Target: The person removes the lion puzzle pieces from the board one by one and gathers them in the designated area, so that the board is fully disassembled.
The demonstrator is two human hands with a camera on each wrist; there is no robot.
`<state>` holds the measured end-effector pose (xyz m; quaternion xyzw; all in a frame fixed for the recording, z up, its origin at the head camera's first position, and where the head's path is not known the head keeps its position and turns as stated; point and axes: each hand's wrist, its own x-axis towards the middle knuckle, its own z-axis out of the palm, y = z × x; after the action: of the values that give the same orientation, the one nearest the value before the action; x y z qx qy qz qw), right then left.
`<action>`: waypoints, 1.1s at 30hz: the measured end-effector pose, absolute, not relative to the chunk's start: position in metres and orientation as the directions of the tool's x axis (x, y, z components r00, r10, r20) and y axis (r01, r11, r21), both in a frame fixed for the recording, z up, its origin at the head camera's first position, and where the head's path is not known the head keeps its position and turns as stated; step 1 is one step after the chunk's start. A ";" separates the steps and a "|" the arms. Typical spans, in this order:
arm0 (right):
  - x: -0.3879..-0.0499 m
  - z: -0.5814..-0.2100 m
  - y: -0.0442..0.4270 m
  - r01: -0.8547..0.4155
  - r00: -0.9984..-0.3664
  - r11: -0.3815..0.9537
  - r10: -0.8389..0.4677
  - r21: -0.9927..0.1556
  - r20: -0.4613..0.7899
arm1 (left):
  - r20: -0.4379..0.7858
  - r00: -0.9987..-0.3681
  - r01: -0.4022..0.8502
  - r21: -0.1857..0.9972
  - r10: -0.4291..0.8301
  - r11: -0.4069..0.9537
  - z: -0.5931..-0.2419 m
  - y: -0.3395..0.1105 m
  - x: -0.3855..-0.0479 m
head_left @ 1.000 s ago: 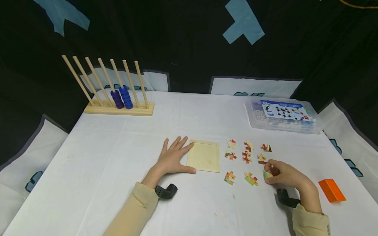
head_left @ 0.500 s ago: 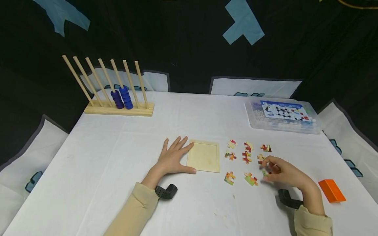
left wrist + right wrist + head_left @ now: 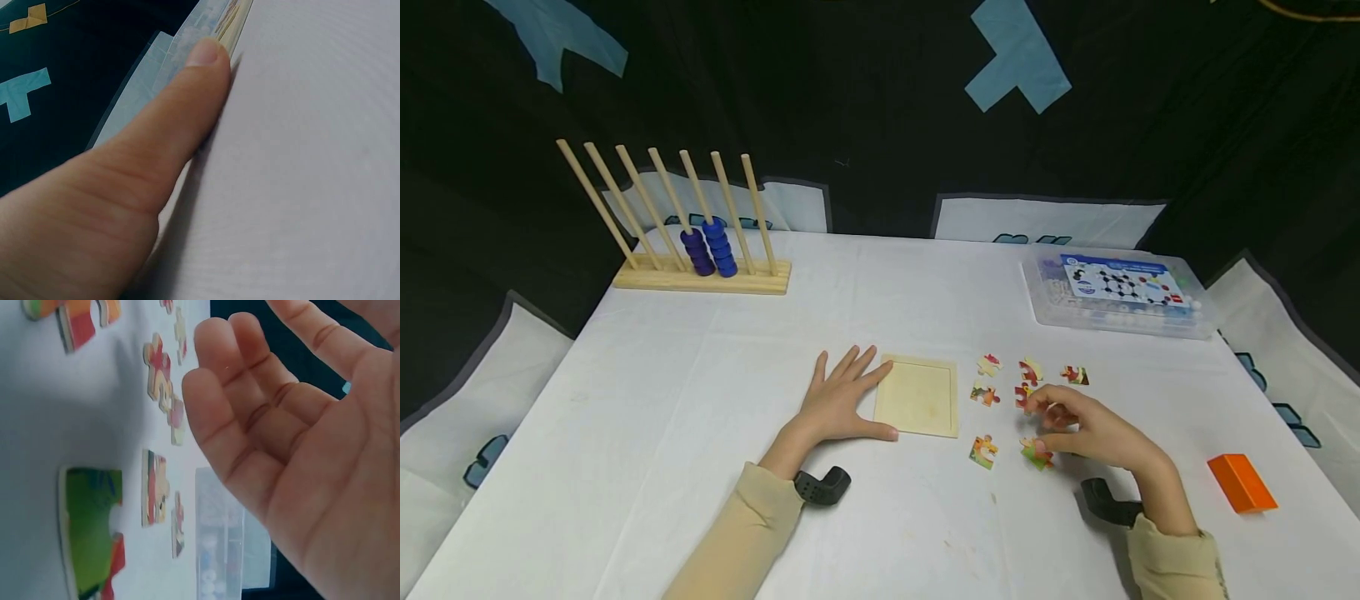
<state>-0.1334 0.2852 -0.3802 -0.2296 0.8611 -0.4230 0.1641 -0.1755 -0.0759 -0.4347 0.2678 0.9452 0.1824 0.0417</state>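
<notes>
My left hand [image 3: 838, 408] lies with fingers spread on the white table, its thumb and index finger at the left edge of a square wooden puzzle tray [image 3: 917, 398]. In the left wrist view the thumb [image 3: 169, 119] is stretched out along the tabletop. Right of the tray lie several jigsaw puzzle pieces [image 3: 983, 451] in loose rows. Over them hovers my right hand [image 3: 1097, 429], fingers loosely bent, holding nothing. Below its fingertips is a green and red puzzle piece [image 3: 1033, 454]. A green corner piece [image 3: 90, 531] rests flat in the right wrist view; in the head view the hand mostly hides it.
A wooden peg abacus [image 3: 700, 282] with purple and blue beads stands at the back left. At the back right is a clear plastic box [image 3: 1120, 321] with a printed label. An orange block [image 3: 1242, 483] sits right of my right arm. Dark curtains hang behind the table.
My right hand has let go of the green corner piece, lifted slightly and moved left over the middle column of pieces. The left hand and the tray have stayed put.
</notes>
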 end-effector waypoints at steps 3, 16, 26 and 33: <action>-0.135 -0.382 0.284 -0.261 -0.834 0.529 -0.545 -0.807 -0.087 | 0.020 -0.853 0.491 0.371 0.521 0.789 -0.434 -0.076 -0.175; -0.133 -0.378 0.300 -0.219 -0.880 0.595 -0.463 -0.774 -0.107 | 0.021 -0.858 0.482 0.379 0.514 0.790 -0.434 -0.075 -0.176; -0.122 -0.382 0.350 -0.181 -0.844 0.569 -0.508 -0.802 -0.171 | 0.026 -0.855 0.487 0.385 0.518 0.784 -0.435 -0.075 -0.176; -0.123 -0.397 0.365 -0.139 -0.830 0.477 -0.534 -0.868 -0.161 | 0.013 -0.856 0.482 0.380 0.516 0.790 -0.435 -0.075 -0.176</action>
<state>-0.1228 0.3655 -0.3973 -0.2017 0.8333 -0.4699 0.2103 -0.1757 -0.0755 -0.4353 0.2641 0.9449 0.1882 0.0457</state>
